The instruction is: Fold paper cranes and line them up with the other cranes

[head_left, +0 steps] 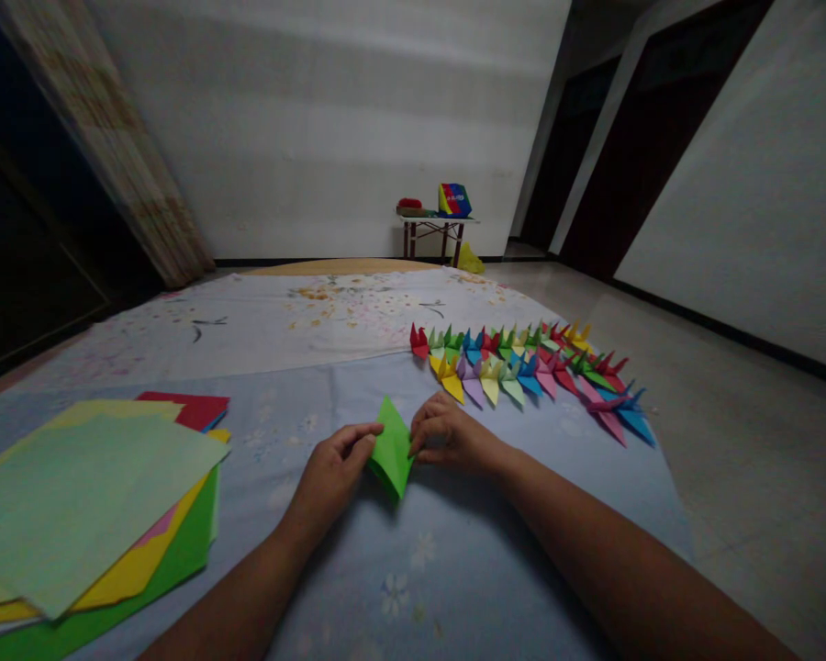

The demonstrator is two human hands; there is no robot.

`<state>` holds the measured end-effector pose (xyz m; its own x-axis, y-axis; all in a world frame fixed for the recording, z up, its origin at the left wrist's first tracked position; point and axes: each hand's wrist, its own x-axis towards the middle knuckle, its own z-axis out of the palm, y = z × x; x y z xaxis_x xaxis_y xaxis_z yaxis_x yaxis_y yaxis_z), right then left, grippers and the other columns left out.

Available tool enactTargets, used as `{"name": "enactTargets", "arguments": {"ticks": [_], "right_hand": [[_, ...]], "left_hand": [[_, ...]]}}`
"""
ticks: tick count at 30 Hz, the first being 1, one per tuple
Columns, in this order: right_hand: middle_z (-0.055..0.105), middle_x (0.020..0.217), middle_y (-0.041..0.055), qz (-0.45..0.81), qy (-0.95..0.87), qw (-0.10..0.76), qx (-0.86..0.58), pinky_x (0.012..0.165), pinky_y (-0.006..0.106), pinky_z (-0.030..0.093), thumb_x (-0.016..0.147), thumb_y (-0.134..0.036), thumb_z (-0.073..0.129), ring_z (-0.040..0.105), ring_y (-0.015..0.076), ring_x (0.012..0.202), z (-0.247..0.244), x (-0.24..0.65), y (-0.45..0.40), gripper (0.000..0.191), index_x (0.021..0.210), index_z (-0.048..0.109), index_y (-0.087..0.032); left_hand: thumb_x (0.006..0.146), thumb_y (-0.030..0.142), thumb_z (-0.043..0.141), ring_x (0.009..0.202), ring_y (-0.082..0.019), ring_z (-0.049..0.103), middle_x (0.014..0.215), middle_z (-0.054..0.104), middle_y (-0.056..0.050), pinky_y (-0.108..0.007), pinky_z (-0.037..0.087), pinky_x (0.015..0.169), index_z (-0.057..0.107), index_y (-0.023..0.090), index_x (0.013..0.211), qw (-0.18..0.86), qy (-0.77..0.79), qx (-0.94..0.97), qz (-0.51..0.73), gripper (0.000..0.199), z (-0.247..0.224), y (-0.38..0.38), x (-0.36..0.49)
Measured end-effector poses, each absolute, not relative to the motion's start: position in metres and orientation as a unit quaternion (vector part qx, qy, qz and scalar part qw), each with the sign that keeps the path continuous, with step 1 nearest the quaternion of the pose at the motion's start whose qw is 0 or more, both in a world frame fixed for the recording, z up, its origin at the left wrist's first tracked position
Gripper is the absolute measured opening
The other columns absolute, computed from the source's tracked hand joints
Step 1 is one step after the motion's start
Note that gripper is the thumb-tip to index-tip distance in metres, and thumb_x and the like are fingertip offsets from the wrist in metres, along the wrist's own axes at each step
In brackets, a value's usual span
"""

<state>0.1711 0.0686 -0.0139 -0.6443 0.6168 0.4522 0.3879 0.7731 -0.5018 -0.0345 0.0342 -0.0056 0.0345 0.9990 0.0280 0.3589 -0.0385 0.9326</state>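
Note:
A bright green piece of folded origami paper point(393, 450), shaped like a diamond, is between my two hands over the blue flowered cloth. My left hand point(340, 464) pinches its left edge between thumb and fingers. On the opposite edge, my right hand point(451, 431) has its thumb and fingertips closed on the paper. Beyond my right hand stand rows of folded paper cranes point(488, 375) in many colours. To the left lies a loose stack of coloured paper sheets point(110, 496), with a pale green sheet on top.
A blue cloth point(399, 597) covers the near part of the table, and a white flowered cloth point(262, 321) the far part. Against the back wall stands a small table point(437, 220) bearing a colourful box point(454, 200). A patterned curtain point(103, 128) hangs at left.

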Motion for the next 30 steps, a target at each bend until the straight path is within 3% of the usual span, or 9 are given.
{"name": "enactTargets", "arguments": {"ticks": [9,14,20,30], "right_hand": [[0.063,0.081,0.0029,0.253,-0.876,0.299,-0.282,0.083,0.033,0.039,0.063,-0.031,0.076,0.053,0.0165,0.087,-0.010,0.170,0.065,0.016,0.070,0.068,-0.020],[0.065,0.082,0.0031,0.268,-0.874,0.289,-0.284,0.084,0.033,0.039,0.069,-0.033,0.071,0.054,0.0157,0.087,-0.004,0.169,0.061,0.015,0.069,0.067,-0.019],[0.066,0.085,0.0023,0.202,-0.885,0.314,-0.277,0.084,0.034,0.037,0.079,-0.031,0.062,0.053,0.0156,0.087,-0.002,0.167,0.060,0.011,0.080,0.064,-0.020],[0.064,0.091,0.0048,0.153,-0.891,0.308,-0.295,0.083,0.036,0.037,0.085,-0.025,0.053,0.049,0.0187,0.094,-0.003,0.163,0.055,0.009,0.092,0.057,-0.021]], "left_hand": [[0.075,0.043,0.050,0.087,-0.023,0.063,0.088,0.071,-0.006,-0.036,0.045,0.083,0.070,0.017,0.088,0.408,0.544,0.608,0.410,0.035,0.002,0.028,-0.033],[0.077,0.044,0.048,0.087,-0.023,0.062,0.087,0.071,-0.005,-0.035,0.044,0.085,0.069,0.017,0.089,0.407,0.543,0.611,0.407,0.037,0.003,0.028,-0.033],[0.077,0.043,0.048,0.086,-0.023,0.061,0.087,0.069,-0.005,-0.033,0.044,0.082,0.066,0.015,0.096,0.407,0.546,0.607,0.409,0.038,0.001,0.030,-0.036],[0.082,0.040,0.040,0.093,-0.021,0.059,0.092,0.065,-0.005,-0.034,0.040,0.089,0.069,0.019,0.086,0.346,0.526,0.647,0.430,0.036,-0.001,0.032,-0.040]]}}
